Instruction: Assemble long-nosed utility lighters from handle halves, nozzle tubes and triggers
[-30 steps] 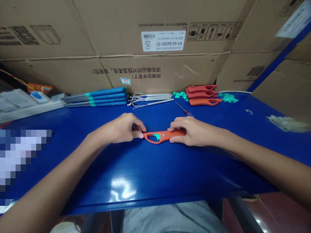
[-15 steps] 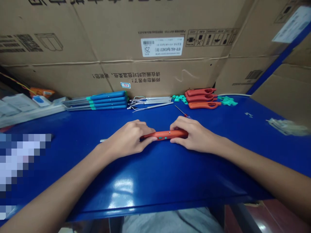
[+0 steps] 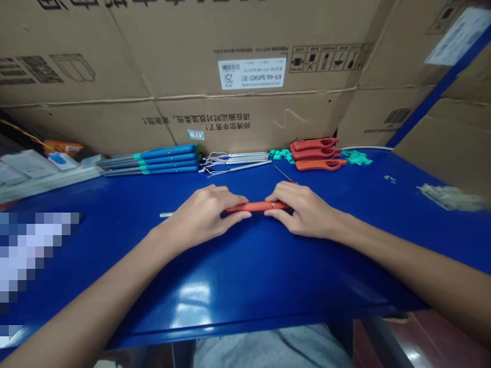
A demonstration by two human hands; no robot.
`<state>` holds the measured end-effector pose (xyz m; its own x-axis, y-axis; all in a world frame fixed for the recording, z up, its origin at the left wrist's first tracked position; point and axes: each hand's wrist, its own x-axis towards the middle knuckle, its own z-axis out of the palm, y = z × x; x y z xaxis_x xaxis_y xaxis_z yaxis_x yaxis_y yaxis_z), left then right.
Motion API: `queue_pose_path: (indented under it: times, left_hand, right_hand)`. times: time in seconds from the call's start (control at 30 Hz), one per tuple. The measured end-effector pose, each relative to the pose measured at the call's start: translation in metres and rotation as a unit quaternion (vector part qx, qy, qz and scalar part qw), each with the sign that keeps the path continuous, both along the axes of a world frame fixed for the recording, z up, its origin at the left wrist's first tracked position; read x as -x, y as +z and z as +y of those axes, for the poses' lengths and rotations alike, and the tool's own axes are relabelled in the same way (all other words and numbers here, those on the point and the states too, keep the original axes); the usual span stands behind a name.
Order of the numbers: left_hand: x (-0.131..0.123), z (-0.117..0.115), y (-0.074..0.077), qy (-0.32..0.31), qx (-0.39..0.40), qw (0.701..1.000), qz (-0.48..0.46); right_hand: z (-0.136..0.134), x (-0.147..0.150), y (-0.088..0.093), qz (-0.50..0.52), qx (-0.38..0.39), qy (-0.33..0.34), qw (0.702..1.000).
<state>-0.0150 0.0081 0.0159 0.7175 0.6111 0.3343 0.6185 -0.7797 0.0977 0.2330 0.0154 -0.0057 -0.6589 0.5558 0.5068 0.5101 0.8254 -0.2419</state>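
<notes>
Lying edge-up on the desk [image 3: 245,301], an orange lighter body [image 3: 257,206] is held between the left hand [image 3: 203,214] and the right hand [image 3: 305,212], just above the desk's middle. Its left end is covered by the left hand's fingers, which are curled over the top, while the thumb is pressed along the near edge. Its right end is pinched between the right hand's thumb and forefinger, with the other fingers folded in behind. A thin metal tube [image 3: 166,214] is seen past the left hand's fingers, in line with the body. The two appear to be joined, though any join is hidden by that hand.

As far as can be judged, only this one piece is in hand, and much appears to be left. Beyond the right hand's fingers, three more orange lighter bodies [image 3: 314,152] are laid beside small teal pieces [image 3: 280,153] and a small screwdriver [image 3: 284,174]. Beyond the left hand's fingers, blue-and-teal handled rods [image 3: 166,158] and steel rods with fine wires [image 3: 233,161] are stacked.

Compared with the earlier frame, the body has been rolled, so the teal marks on its face are no longer seen, and the fingers of the two hands have been brought closer together.
</notes>
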Motion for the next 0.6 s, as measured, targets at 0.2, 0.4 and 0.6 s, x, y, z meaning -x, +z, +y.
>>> queue_pose_path:
  times: [0.2, 0.4, 0.6]
  left_hand:
    - [0.011, 0.006, 0.005, 0.045, 0.001, 0.995, 0.093]
    - [0.012, 0.008, 0.003, 0.078, 0.010, 0.990, 0.115]
    - [0.014, 0.008, 0.008, 0.080, 0.074, 0.989, 0.099]
  right_hand:
    - [0.003, -0.005, 0.006, 0.015, 0.011, -0.015, 1.000]
    - [0.001, -0.010, 0.006, -0.011, 0.040, -0.001, 0.999]
    - [0.002, -0.011, 0.005, -0.010, -0.002, 0.013, 1.000]
